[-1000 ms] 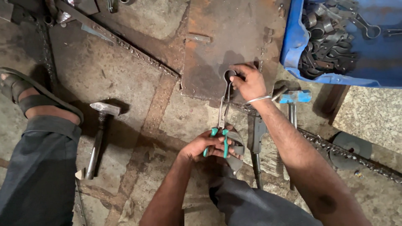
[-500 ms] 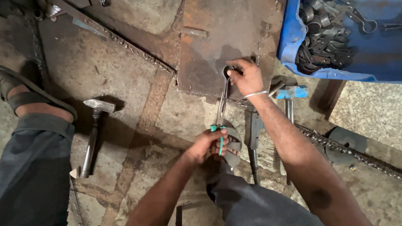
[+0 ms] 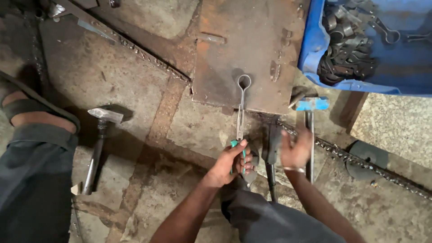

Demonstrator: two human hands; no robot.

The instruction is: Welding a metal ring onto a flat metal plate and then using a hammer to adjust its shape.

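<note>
On a stained concrete floor (image 3: 112, 81), seen from above, a person crouches over a rusty steel plate (image 3: 252, 49) that lies flat beside a blue crate (image 3: 315, 40) heaped with dark metal rings and links. A chain (image 3: 360, 162) runs diagonally past the plate's lower right corner, and a sandalled foot (image 3: 31, 112) rests at the left edge, above a dark trouser leg. A steel hammer (image 3: 96, 148) lies apart on the floor to the left; a second hammer with a blue head (image 3: 311, 104) lies just beside the plate, near the right hand (image 3: 297, 148). That hand hovers open and blurred, fingers spread, gripping nothing. The left hand (image 3: 229, 164) is closed around the green handles of a pair of pliers (image 3: 240, 130), whose jaws pinch the stem of a looped metal rod (image 3: 243, 92). The loop end rests on the plate's lower edge.
</note>
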